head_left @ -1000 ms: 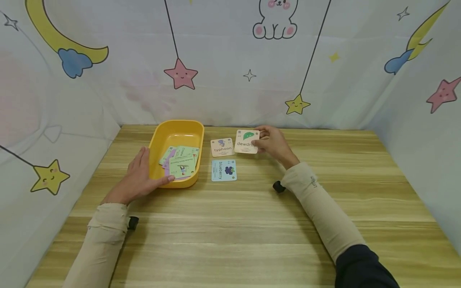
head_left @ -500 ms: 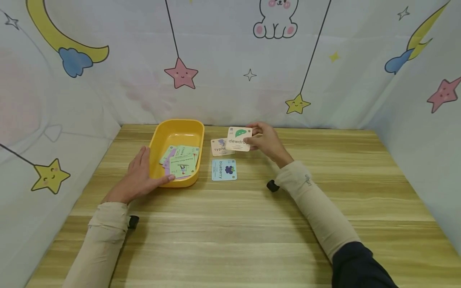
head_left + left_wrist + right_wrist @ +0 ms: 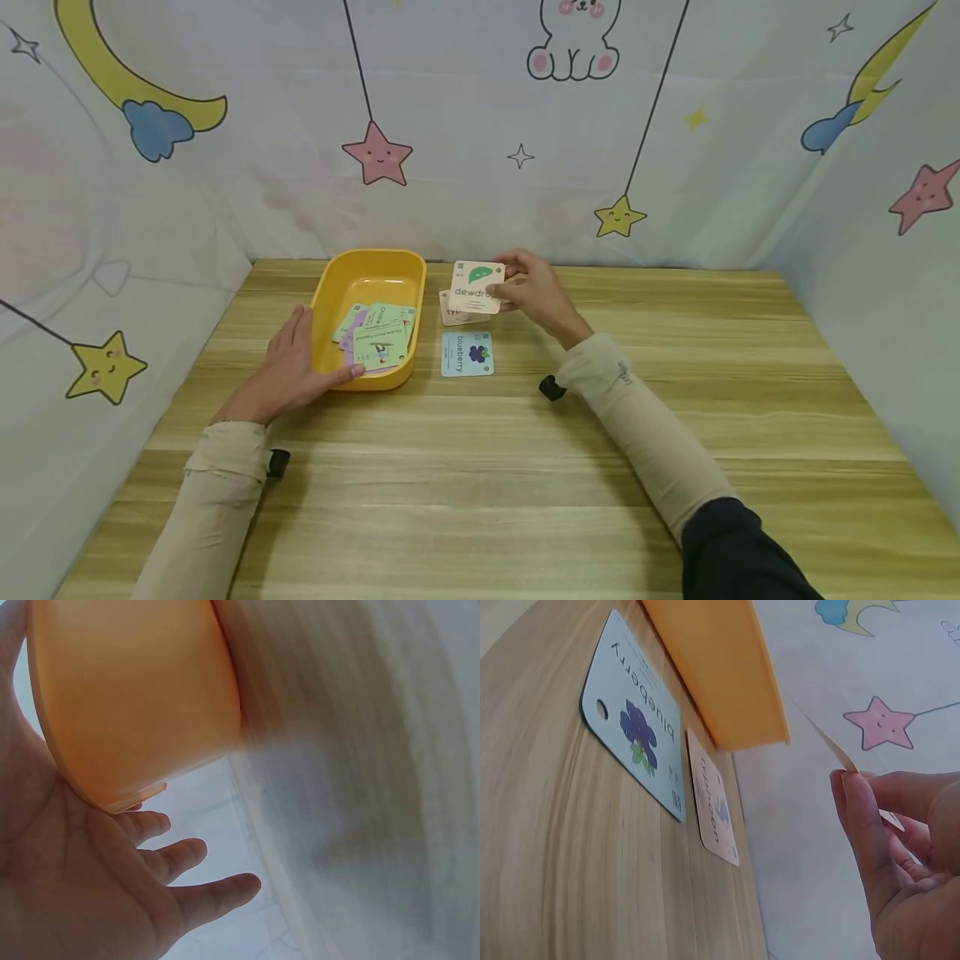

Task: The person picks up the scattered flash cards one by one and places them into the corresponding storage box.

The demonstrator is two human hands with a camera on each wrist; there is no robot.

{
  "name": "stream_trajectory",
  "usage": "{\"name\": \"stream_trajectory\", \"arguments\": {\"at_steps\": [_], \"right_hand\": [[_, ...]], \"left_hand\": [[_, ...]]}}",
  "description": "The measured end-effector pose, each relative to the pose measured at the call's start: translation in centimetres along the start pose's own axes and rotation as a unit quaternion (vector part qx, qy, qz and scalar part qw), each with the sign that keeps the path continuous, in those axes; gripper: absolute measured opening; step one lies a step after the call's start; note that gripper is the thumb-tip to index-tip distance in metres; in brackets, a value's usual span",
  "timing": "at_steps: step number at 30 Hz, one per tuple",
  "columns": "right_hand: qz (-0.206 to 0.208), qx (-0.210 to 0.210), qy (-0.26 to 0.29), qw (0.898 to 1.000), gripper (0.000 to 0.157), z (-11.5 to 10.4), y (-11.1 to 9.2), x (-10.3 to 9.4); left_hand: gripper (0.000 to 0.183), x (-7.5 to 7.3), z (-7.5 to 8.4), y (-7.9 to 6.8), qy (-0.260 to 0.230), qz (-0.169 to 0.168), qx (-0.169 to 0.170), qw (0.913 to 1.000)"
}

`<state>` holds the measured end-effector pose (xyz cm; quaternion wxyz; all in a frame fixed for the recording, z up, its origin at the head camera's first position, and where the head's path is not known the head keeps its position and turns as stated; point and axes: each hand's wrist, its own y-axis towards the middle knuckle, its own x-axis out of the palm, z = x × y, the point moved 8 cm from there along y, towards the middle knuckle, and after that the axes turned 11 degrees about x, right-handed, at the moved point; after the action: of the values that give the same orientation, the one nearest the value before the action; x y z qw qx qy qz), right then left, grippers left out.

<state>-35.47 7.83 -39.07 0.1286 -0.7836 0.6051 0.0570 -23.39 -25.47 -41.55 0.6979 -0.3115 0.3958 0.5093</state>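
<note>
My right hand [image 3: 542, 296] pinches the dewdrop card [image 3: 474, 287] by its right edge between thumb and fingers. In the right wrist view that card [image 3: 832, 744] is seen nearly edge-on, raised off the table. Partly behind it in the head view lies the typhoon card [image 3: 465, 318]; the right wrist view shows this card [image 3: 712, 802] flat on the wood. A blue blueberry card [image 3: 467, 355] lies just nearer. My left hand [image 3: 288, 375], fingers extended, rests against the left near corner of a yellow bin [image 3: 382, 383]. Inside the bin are several green and purple cards [image 3: 378, 346].
The wood-grain table [image 3: 480, 483] spreads across the front and right. A white curtain [image 3: 465, 200] printed with stars and moons stands along the back edge and both sides. The bin's wall [image 3: 727, 675] rises left of the flat cards.
My right hand has carried the dewdrop card leftward, from beside the typhoon card to over it, covering much of it. The left hand and the bin have stayed put.
</note>
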Motion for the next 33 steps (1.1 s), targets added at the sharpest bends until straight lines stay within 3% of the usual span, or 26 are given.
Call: {"name": "stream_trajectory", "arguments": {"at_steps": [33], "right_hand": [[-0.057,-0.038,0.032,0.997,0.04,-2.8,0.2,5.3]], "left_hand": [[0.133,0.0,0.0,-0.1,-0.003,-0.004,-0.005,1.0]]}}
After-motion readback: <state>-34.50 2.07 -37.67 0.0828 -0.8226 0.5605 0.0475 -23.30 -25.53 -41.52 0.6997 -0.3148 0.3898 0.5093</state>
